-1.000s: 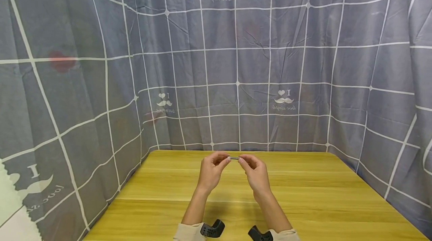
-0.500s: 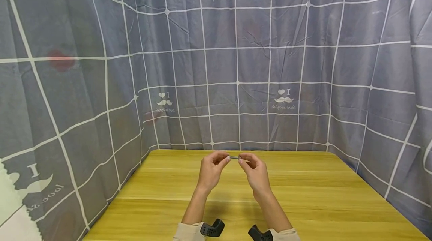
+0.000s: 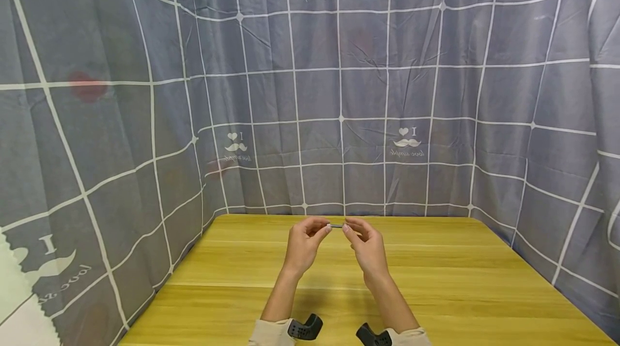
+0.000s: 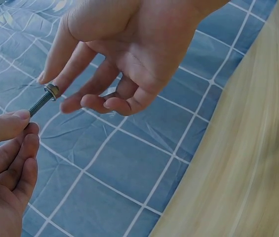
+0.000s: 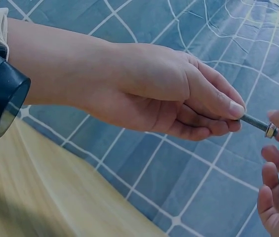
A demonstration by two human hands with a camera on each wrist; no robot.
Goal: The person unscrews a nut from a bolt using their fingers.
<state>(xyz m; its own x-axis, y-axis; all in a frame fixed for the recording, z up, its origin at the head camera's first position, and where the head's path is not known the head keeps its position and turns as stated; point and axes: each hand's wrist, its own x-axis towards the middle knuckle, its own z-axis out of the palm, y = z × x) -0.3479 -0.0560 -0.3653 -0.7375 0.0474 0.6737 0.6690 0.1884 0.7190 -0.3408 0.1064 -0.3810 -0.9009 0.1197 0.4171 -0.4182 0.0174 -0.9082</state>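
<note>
Hanging at the far left, a grey-blue curtain (image 3: 123,141) runs on round the back and right sides, thin and creased, ruled with white lines into large squares and printed with pale hats and moustaches. Next comes a light, knit-looking left sleeve (image 3: 272,333), with a black angular left wrist piece (image 3: 305,327) against it, dotted with small holes. Above it the left hand (image 3: 301,249) pinches the plain threaded end of a bolt (image 4: 40,103) between thumb and forefinger, its other fingers curled beneath. Grey, slim and finely ridged, the bolt lies between the hands, roughly level and raised over the far part of the bench (image 3: 218,281), which is flat, smooth-looking and streaked with straight yellow wood grain. A bright rounded metal collar (image 4: 52,90) sits near its right end. There the right hand (image 3: 370,252) has thumb and forefinger curled about the collar, one on either side, the remaining fingers loosely bent. Below are the smooth black right wrist piece (image 3: 374,336) and matching right sleeve (image 3: 410,337)
</note>
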